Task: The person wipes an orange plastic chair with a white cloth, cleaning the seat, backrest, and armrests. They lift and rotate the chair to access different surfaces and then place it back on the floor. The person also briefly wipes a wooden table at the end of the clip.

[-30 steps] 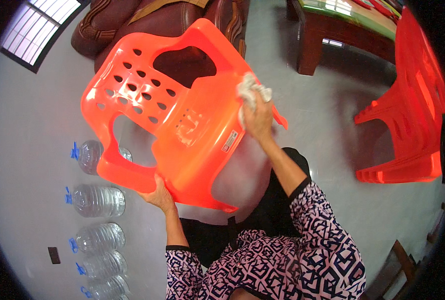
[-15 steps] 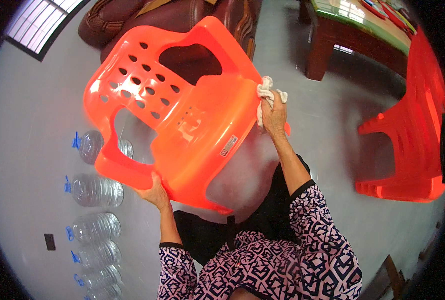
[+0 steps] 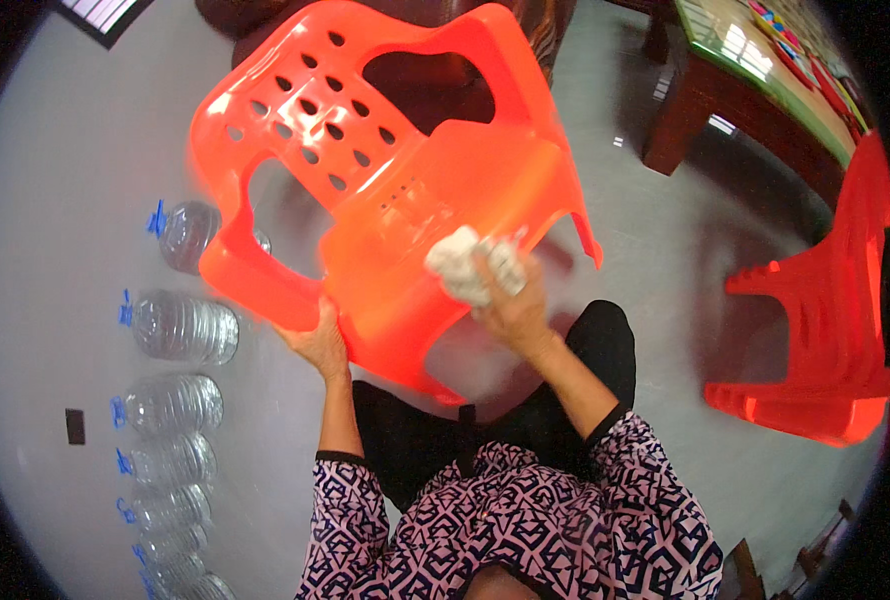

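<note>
An orange-red plastic armchair [image 3: 445, 185] with drop-shaped holes in its backrest is tilted in front of me. My left hand [image 3: 320, 342] grips the chair's left side, around the lower front end of its armrest. In my right hand [image 3: 515, 305] is a bunched white cloth [image 3: 475, 265], pressed against the front part of the seat. The fingers of that hand are wrapped round the cloth and a little blurred. The chair's near front leg reaches down close to my knees.
Several large clear water bottles [image 3: 185, 327] with blue caps line the left side. More red plastic chairs [image 3: 830, 310] stand at the right. A dark wooden table [image 3: 755, 100] with a green-edged top is at the far right, and a brown leather sofa [image 3: 555, 30] behind the chair.
My right hand has moved the cloth from the chair's right side leftward and down onto the front of the seat. The left hand keeps its hold. The whole view has shifted slightly.
</note>
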The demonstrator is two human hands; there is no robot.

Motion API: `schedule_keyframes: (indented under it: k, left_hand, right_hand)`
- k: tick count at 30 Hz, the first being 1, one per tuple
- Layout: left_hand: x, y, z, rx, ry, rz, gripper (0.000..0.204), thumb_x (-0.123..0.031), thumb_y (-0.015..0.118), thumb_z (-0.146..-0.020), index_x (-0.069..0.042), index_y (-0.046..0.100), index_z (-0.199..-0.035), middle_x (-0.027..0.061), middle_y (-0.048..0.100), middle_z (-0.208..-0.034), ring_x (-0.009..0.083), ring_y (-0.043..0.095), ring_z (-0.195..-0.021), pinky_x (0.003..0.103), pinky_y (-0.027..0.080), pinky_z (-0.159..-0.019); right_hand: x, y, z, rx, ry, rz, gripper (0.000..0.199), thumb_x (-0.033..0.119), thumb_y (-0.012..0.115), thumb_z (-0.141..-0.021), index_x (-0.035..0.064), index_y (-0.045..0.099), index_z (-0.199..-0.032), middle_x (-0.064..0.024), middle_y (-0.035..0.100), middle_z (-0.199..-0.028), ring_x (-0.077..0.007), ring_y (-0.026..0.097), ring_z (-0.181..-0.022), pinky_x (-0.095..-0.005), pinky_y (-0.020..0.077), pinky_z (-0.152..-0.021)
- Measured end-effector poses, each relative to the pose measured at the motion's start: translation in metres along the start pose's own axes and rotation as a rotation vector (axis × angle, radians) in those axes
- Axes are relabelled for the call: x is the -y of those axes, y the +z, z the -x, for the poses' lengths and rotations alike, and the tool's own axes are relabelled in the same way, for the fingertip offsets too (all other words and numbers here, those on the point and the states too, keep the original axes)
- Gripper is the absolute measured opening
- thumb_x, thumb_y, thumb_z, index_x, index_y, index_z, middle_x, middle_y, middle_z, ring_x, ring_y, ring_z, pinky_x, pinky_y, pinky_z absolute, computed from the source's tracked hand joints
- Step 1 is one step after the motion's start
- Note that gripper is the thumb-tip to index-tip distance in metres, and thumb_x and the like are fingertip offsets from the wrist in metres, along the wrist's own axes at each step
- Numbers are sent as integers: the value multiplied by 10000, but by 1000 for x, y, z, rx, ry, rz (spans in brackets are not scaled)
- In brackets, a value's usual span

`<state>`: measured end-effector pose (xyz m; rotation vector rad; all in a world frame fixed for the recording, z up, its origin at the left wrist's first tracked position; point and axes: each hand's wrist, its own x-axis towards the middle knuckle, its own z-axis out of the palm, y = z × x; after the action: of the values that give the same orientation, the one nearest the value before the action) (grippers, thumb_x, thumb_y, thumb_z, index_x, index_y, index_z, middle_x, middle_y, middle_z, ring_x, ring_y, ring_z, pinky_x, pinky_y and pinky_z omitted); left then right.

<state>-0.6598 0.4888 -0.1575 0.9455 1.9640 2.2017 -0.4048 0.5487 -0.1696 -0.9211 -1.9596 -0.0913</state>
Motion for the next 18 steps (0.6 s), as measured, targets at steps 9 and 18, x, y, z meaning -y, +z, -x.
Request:
schedule_keyframes:
  k: [9, 18]
  left_hand:
    - [11, -9, 4, 89, -104, 158, 538, -16, 703, -810, 18, 438, -1277, 93, 570, -1171, 180, 570, -1021, 317, 470, -896]
    - [17, -10, 0, 144, -109, 176, 505, -61, 710, -817, -2, 462, -1253, 81, 584, -1130, 175, 577, -1010, 322, 474, -884]
  right_hand:
    - [-38, -2, -37, -115, 282, -135, 492, 61, 600, -808, 17, 513, -1291, -233, 530, -1215, -385, 469, -1128, -449, 353, -960]
    - [73, 19, 16, 115, -2, 37, 649, 56, 645, -689, 63, 517, -1325, -230, 458, -1231, -390, 419, -1120, -478, 332, -985]
